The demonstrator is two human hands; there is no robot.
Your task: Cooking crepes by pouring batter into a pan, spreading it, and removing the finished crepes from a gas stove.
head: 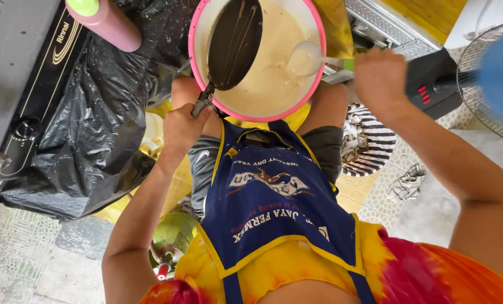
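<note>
- Overhead, from the head camera, a person sits with a blue apron (274, 202) over a tie-dye shirt, and a pink-rimmed bowl (313, 84) of pale batter rests on the knees at 12 o'clock
- Left hand (183, 126) sits at 10 o'clock of the apron, fingers curled tight round the handle of a small dark pan (233, 42)
- Pan is tilted over the bowl, its inside streaked with thin batter lines, its far rim toward 12 o'clock
- Right hand (380, 76) is at 2 o'clock, just right of the bowl, closed on the handle of a white ladle (305, 58); the fingers themselves are turned away, so how they wrap cannot be told exactly
- Ladle's cup lies inside the bowl at its 3 o'clock side, touching the batter
- Black plastic sheet (94, 124) covers the space at 9 o'clock, beside a stove (32, 84) at the left edge
- Pink bottle (113, 25) with a green cap lies at 11 o'clock
- Blue fan (496, 79) stands at 3 o'clock
- Striped dish (375, 143) with scraps sits on the floor under the right forearm
- Green gas cylinder (172, 236) shows at 7 o'clock beside the left arm
</note>
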